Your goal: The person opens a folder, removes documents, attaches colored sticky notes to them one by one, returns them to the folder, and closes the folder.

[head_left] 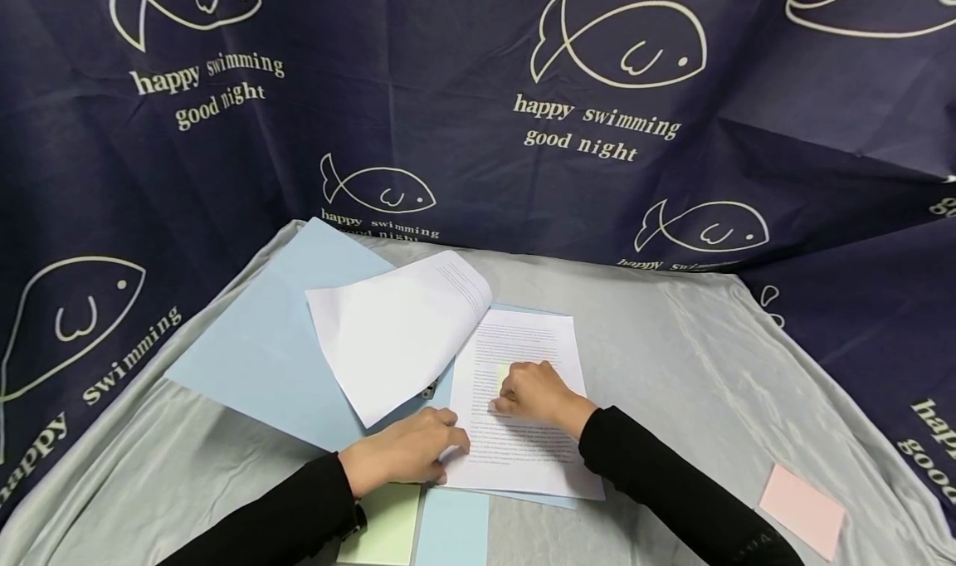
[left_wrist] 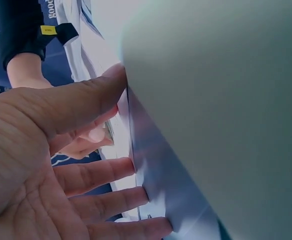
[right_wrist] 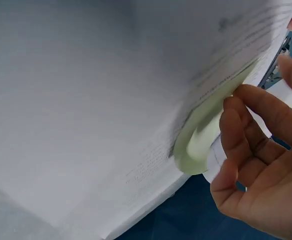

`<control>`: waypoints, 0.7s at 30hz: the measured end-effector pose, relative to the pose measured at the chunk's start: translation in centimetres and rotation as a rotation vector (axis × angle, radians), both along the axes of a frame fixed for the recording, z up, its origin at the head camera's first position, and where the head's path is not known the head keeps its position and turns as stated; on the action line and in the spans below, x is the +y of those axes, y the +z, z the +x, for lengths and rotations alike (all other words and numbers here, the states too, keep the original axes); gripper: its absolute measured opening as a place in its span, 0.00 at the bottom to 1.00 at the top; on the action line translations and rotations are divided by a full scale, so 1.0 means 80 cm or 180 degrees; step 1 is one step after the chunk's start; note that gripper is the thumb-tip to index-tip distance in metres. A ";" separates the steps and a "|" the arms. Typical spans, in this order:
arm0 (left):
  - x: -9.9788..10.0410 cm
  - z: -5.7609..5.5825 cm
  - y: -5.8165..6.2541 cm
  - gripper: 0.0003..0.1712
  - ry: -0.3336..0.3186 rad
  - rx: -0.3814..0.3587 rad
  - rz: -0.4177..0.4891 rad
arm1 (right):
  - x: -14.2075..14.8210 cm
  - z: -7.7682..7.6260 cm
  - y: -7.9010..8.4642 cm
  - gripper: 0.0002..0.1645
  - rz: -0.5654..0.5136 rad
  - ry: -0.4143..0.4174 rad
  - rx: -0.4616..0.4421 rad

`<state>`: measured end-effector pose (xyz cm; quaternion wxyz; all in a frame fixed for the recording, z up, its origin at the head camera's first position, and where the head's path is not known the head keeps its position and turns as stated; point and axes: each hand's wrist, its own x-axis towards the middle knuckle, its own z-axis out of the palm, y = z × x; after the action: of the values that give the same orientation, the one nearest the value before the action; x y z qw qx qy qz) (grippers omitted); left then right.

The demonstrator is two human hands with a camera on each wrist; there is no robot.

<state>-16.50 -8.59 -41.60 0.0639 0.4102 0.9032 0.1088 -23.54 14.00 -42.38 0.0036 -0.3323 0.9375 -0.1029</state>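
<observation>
A printed sheet [head_left: 515, 458] lies on the light blue folder, with a pale yellow-green sticky note [right_wrist: 198, 137] on its text. The bent fingers of my right hand [head_left: 539, 396] touch this note. In the right wrist view its thumb stands apart from the fingertips, and the note's free end curls up from the page. Near the sheet's lower left corner, my left hand [head_left: 411, 446] rests with fingers loosely bent. The left wrist view shows its fingers spread, the thumb [left_wrist: 93, 95] at a paper edge. Turned-over white pages [head_left: 396, 325] bulge to the left of the sheet.
The folder's open cover [head_left: 276, 317] spreads left over the grey cloth [head_left: 657, 350]. A metal clip [head_left: 429, 390] shows beside the turned pages. Green [head_left: 384, 524] and blue [head_left: 451, 529] pads lie at the near edge, a pink pad [head_left: 802, 510] at right. A dark curtain [head_left: 478, 93] hangs behind.
</observation>
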 end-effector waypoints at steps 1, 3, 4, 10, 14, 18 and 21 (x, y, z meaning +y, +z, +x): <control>0.000 -0.001 0.000 0.22 -0.0001 0.0008 -0.0010 | 0.001 0.000 0.002 0.12 0.0000 -0.0010 -0.0106; 0.001 -0.001 0.000 0.22 0.0008 0.0006 -0.0028 | 0.002 0.000 0.004 0.14 0.0011 -0.0006 -0.0215; 0.001 -0.001 0.000 0.22 0.0011 0.0012 -0.0041 | 0.003 0.000 0.004 0.14 0.0012 0.0005 -0.0233; 0.003 -0.001 0.000 0.22 0.0066 -0.0001 -0.0094 | 0.003 0.002 0.005 0.14 0.0050 0.0023 -0.0196; 0.005 0.001 0.000 0.23 0.0163 -0.0018 -0.0172 | -0.001 0.003 0.003 0.11 0.0246 -0.0060 -0.0174; 0.006 0.001 0.001 0.26 0.0256 0.0008 -0.0281 | -0.003 0.003 0.002 0.28 0.0466 0.0011 -0.0320; 0.009 -0.001 0.001 0.29 0.0286 0.0059 -0.0382 | -0.002 0.002 0.003 0.31 0.0538 0.0117 -0.0486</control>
<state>-16.58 -7.86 -41.50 0.0750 0.3657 0.9262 0.0535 -23.36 13.81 -42.15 0.1048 -0.3391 0.9336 -0.0485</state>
